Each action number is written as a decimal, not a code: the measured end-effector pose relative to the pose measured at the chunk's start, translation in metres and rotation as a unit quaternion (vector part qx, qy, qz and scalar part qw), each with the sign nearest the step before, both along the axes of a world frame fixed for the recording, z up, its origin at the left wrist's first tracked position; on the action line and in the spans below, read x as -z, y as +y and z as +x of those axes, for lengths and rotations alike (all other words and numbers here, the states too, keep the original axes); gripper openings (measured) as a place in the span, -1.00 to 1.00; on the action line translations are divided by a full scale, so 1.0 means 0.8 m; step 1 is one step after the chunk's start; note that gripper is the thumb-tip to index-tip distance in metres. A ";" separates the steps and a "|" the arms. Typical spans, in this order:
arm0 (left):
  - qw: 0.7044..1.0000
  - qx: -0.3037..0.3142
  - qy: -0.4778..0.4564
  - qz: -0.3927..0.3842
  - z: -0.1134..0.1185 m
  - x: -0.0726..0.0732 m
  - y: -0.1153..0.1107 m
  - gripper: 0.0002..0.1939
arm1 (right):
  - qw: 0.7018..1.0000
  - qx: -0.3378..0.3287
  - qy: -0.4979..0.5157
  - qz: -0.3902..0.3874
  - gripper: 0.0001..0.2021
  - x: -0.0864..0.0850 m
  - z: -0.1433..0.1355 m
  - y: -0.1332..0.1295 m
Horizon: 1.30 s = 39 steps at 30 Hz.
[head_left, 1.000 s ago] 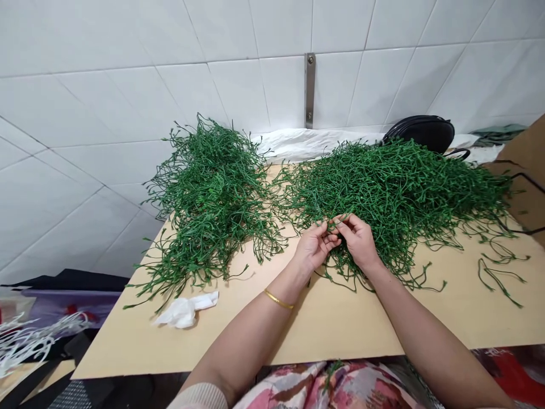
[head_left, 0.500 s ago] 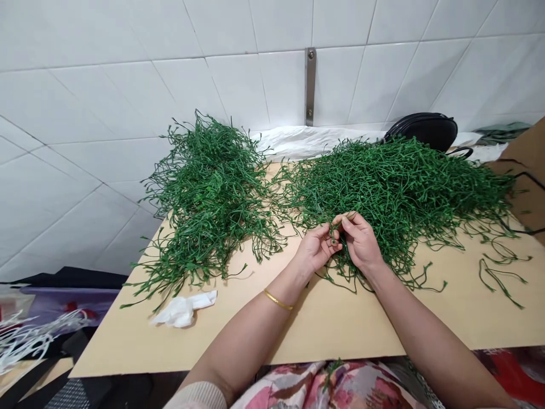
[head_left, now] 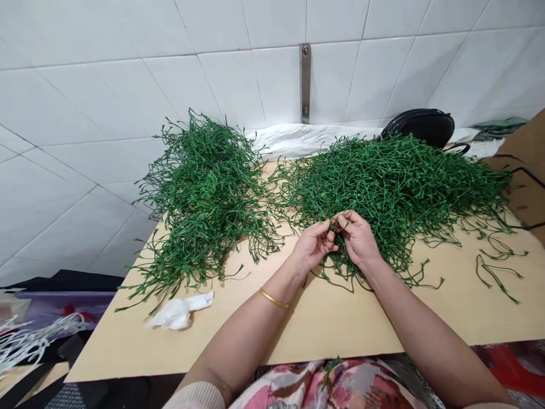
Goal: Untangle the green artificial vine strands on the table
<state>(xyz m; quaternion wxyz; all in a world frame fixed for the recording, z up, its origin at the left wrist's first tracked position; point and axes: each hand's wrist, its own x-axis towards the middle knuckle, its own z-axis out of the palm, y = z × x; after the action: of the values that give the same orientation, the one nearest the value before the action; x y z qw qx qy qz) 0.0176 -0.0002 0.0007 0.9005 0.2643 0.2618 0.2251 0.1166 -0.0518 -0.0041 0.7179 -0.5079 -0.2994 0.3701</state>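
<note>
Both hands meet at the near edge of the right pile of green cords [head_left: 383, 182]. My left hand [head_left: 315, 244], below a gold bangle, pinches a thin green cord between thumb and fingers. My right hand [head_left: 356, 236] touches it from the right, its thumb and forefinger closed on the same green strand. The strand's ends are partly hidden by the fingers. A second heap of green cords [head_left: 204, 193] with small knotted tips lies to the left.
A crumpled white tissue [head_left: 176, 312] lies on the tan tabletop [head_left: 162, 352] at the front left. Loose green cords [head_left: 496, 275] are at the right. Behind the right pile sits a black bag [head_left: 421, 128]. A metal bracket [head_left: 305, 82] is on the tiled wall.
The view has shifted slightly. The fingers have moved a little around the green cord, and both hands remain close together.
</note>
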 end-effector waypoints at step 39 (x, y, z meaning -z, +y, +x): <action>0.998 -0.049 -0.022 0.040 -0.002 -0.010 -0.005 -0.93 | 0.949 0.106 -0.296 -0.027 -0.68 -0.001 0.020 -0.005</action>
<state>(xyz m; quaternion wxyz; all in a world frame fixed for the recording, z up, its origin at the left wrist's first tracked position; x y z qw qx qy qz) 0.0164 -0.0043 0.0089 0.8827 0.2821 0.2449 0.2851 0.1327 -0.0559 -0.0035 0.6183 -0.6426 -0.4326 0.1331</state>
